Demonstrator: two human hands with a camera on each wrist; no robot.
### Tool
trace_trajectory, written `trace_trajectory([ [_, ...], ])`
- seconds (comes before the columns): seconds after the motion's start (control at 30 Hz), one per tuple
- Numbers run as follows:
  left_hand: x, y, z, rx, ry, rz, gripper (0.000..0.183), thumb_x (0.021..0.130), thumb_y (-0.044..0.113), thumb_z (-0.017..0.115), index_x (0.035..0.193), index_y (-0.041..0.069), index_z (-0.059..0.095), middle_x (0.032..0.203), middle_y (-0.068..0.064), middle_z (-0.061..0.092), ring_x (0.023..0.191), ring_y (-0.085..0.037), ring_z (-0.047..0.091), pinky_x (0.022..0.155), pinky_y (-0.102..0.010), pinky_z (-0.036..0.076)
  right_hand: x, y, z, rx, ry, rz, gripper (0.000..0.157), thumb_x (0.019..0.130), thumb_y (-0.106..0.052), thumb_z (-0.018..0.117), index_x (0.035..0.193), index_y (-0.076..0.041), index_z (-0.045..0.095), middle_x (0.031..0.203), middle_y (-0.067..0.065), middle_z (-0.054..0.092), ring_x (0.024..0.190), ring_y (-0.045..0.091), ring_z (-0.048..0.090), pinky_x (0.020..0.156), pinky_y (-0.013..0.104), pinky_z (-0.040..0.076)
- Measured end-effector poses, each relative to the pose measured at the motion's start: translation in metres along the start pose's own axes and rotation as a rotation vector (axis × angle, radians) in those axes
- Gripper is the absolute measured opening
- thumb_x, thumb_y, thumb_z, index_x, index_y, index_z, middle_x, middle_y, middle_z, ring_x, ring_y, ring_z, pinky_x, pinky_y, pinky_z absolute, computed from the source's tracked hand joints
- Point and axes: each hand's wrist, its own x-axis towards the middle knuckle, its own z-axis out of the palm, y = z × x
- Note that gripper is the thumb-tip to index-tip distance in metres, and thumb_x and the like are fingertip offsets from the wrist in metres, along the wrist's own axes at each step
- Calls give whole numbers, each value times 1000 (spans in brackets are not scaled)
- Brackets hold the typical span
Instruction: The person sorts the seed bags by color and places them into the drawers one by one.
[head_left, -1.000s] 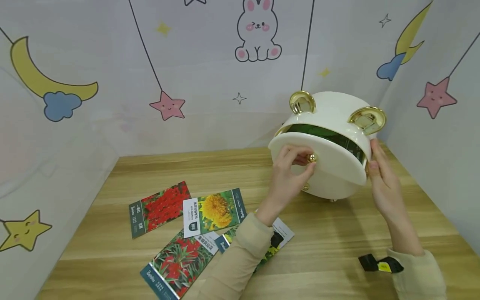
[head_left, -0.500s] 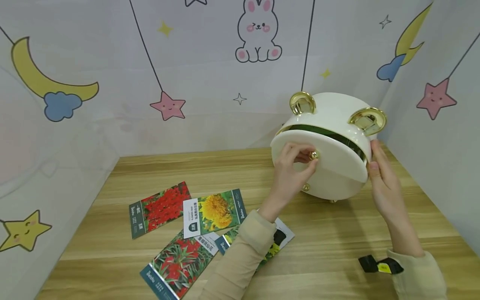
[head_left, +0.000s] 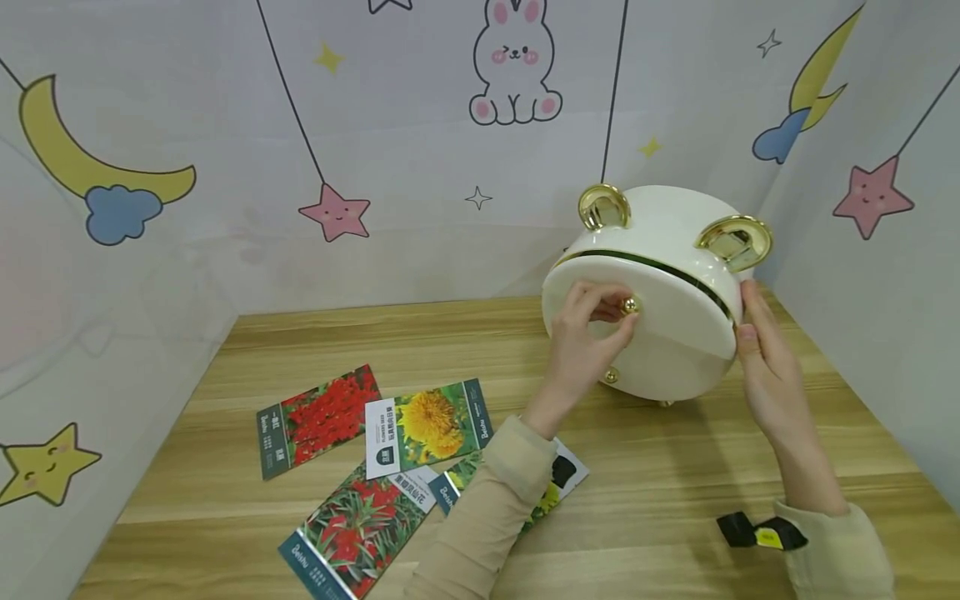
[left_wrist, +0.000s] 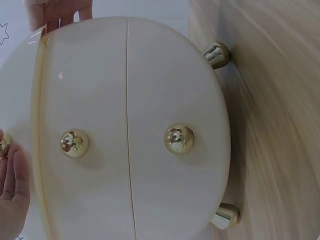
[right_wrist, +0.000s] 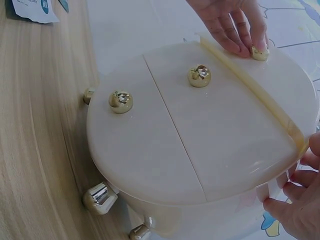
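A white oval drawer box [head_left: 675, 208] with gold bear ears and gold feet stands at the right of the table. My left hand [head_left: 577, 346] pinches the gold knob [head_left: 629, 305] on its top drawer [head_left: 678, 308] between thumb and fingers. Only a thin dark slit shows above that drawer front, which still juts out a little past the fronts below in the left wrist view. Two lower gold knobs [right_wrist: 121, 101] show in both wrist views. My right hand [head_left: 772, 375] rests against the box's right side, fingers extended along it.
Several flower seed packets lie on the wooden table left of the box: a red one [head_left: 322, 421], a yellow one [head_left: 427, 427] and another red one [head_left: 363, 529]. My left sleeve [head_left: 487, 500] partly covers others. A black strap with a yellow label [head_left: 767, 536] is at my right cuff.
The top drawer has slid inward with my left hand on its knob. The gap above it has narrowed, and the green contents seen earlier are now almost hidden. My right hand stays put.
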Motion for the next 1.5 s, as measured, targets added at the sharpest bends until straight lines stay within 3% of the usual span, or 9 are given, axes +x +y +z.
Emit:
trace_trajectory([
  [0.33,2,-4,4,-4,24,41,22,77,-5,64,98,-8,59,92,-20,53,78,-29,62,73,-28,57,0,0,1,-6,13,-1,47,100,-21,28,146,-23,17,154,-10,11,141,1,8,120,32,1],
  [0.67,5,-9,7,11,32,36,22,78,-5,64,99,-8,59,91,-19,54,77,-27,63,73,-23,57,0,1,1,17,15,-4,47,99,-19,27,145,-25,18,154,-8,10,142,3,7,119,23,2],
  [0.9,6,-14,10,49,34,33,22,79,-2,64,101,-5,59,94,-16,54,79,-22,62,75,-17,55,0,1,-1,-9,21,43,47,99,-23,27,145,-26,18,154,-11,11,142,4,6,120,33,0],
  [1.2,6,-21,14,64,39,46,23,80,1,65,102,-4,59,94,-15,54,79,-19,62,75,-15,53,1,0,-1,-5,21,47,47,99,-20,28,146,-22,17,154,-5,11,142,5,7,120,33,2],
  [1.37,6,-32,18,42,40,44,24,80,2,65,102,-3,59,95,-15,54,79,-21,62,75,-18,54,1,1,-1,-11,23,46,47,99,-21,28,145,-23,17,154,-6,11,142,5,7,120,32,2],
  [1.5,4,-44,22,58,36,30,26,81,6,66,106,2,60,96,-12,55,81,-17,63,75,-13,53,2,2,-1,-7,20,48,48,99,-21,28,146,-23,17,155,-2,10,142,6,7,120,35,1],
])
